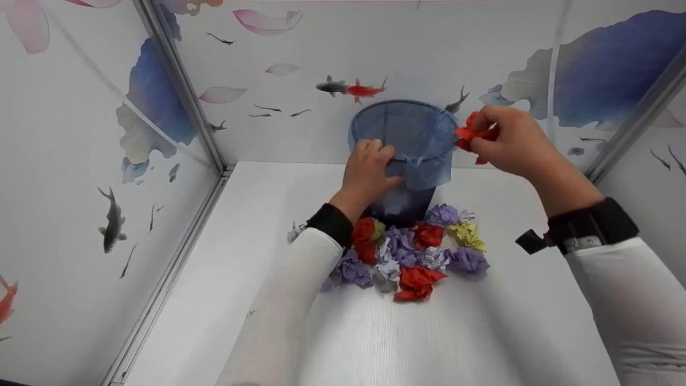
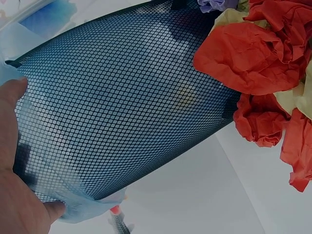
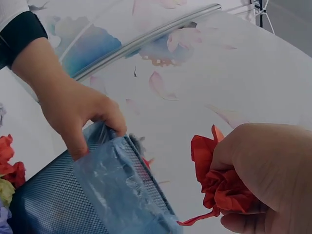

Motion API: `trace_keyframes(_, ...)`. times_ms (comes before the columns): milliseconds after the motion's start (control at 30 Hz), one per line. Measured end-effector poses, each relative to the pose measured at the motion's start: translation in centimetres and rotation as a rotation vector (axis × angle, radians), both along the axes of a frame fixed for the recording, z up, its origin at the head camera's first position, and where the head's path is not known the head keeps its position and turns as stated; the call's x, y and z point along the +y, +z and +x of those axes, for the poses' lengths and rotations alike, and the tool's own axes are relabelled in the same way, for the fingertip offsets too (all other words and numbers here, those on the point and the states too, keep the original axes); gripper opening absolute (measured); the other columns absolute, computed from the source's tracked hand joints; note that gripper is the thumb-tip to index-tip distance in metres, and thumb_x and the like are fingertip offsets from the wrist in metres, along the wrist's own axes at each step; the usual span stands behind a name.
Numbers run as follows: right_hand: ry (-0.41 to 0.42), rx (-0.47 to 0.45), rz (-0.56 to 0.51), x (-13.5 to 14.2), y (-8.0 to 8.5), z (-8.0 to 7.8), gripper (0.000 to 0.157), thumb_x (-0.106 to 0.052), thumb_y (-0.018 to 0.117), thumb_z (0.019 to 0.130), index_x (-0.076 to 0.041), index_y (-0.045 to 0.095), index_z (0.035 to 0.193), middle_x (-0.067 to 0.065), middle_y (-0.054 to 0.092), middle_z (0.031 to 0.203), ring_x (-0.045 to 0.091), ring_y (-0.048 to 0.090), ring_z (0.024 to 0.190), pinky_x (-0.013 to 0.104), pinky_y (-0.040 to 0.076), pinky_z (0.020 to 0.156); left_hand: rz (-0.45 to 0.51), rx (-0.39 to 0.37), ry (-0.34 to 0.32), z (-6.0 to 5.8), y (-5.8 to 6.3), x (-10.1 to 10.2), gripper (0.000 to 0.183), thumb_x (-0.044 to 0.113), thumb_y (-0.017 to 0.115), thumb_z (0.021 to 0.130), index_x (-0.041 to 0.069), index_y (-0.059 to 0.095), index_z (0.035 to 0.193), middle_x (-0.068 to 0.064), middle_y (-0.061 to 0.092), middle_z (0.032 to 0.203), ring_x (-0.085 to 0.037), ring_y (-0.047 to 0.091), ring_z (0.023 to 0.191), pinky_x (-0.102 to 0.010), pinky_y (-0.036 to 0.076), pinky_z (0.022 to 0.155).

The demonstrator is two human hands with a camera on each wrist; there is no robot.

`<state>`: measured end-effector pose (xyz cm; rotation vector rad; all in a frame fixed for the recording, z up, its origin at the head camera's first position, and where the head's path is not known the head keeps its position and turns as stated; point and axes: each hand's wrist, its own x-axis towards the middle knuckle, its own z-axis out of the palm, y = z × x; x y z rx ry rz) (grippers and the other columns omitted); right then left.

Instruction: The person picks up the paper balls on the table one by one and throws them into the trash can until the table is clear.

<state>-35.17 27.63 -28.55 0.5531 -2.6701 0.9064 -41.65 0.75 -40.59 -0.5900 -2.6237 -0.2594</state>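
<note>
A dark mesh wastebasket (image 1: 404, 206) stands at the back of the table, lined with a thin blue plastic bag (image 1: 429, 176) folded over its rim. My left hand (image 1: 367, 169) grips the near left of that rim, fingers over the edge and thumb outside; the left wrist view shows the mesh wall (image 2: 122, 97) close up. To the right of the opening, my right hand (image 1: 512, 139) pinches a crumpled red paper (image 1: 466, 139) between thumb and fingers. In the right wrist view, a thin strip of the red paper (image 3: 224, 187) trails toward the bag's edge.
Several crumpled papers lie on the white table (image 1: 177, 300) before the basket: red (image 1: 420, 280), purple (image 1: 467, 261), yellow (image 1: 469, 236) and white (image 1: 387, 272). My left forearm partly covers the pile. White panels (image 1: 289, 128) printed with fish and petals enclose the back and sides.
</note>
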Motion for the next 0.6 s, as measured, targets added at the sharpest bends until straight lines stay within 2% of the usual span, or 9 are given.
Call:
trace_keyframes(100, 0.001, -0.007, -0.006, -0.8, 1.4, -1.0, 0.013, -0.016, 0.061, 0.097, -0.007, 0.067, 0.103, 0.014, 0.069, 0.114, 0.016, 0.071, 0.085, 0.011, 0.049, 0.066, 0.011, -0.018, -0.005, 0.0, 0.1, -0.1, 0.048, 0.056, 0.075, 0.088, 0.018, 0.061, 0.113, -0.002, 0.052, 0.103, -0.023, 0.049, 0.116, -0.036, 0.044, 0.098)
trace_keyframes(267, -0.025, -0.029, -0.001, -2.5, 2.8, -2.0, 0.024, -0.024, 0.062, 0.100, -0.005, 0.067, 0.113, 0.017, 0.066, 0.121, 0.032, 0.071, 0.101, 0.009, 0.048, 0.069, 0.022, -0.039, -0.008, 0.1, 0.2, -0.1, 0.048, 0.056, 0.077, 0.087, 0.018, 0.061, 0.112, -0.002, 0.051, 0.103, -0.024, 0.049, 0.117, -0.036, 0.044, 0.097)
trace_keyframes(500, -0.048, 0.022, -0.012, -4.6, 3.4, -3.5, 0.027, -0.026, 0.062, 0.100, -0.007, 0.067, 0.119, 0.014, 0.067, 0.121, 0.027, 0.068, 0.103, 0.014, 0.052, 0.076, 0.023, -0.050, -0.006, 0.0, 0.2, -0.2, 0.048, 0.057, 0.076, 0.087, 0.020, 0.061, 0.115, -0.001, 0.052, 0.108, -0.023, 0.047, 0.119, -0.035, 0.044, 0.100)
trace_keyframes(600, -0.033, 0.037, -0.011, -5.2, 3.1, -4.0, 0.026, -0.023, 0.062, 0.100, -0.007, 0.067, 0.120, 0.013, 0.065, 0.122, 0.026, 0.066, 0.104, 0.024, 0.056, 0.085, 0.027, -0.057, -0.011, 0.1, 0.2, -0.2, 0.047, 0.056, 0.076, 0.088, 0.020, 0.061, 0.115, -0.001, 0.053, 0.109, -0.023, 0.047, 0.120, -0.036, 0.043, 0.101)
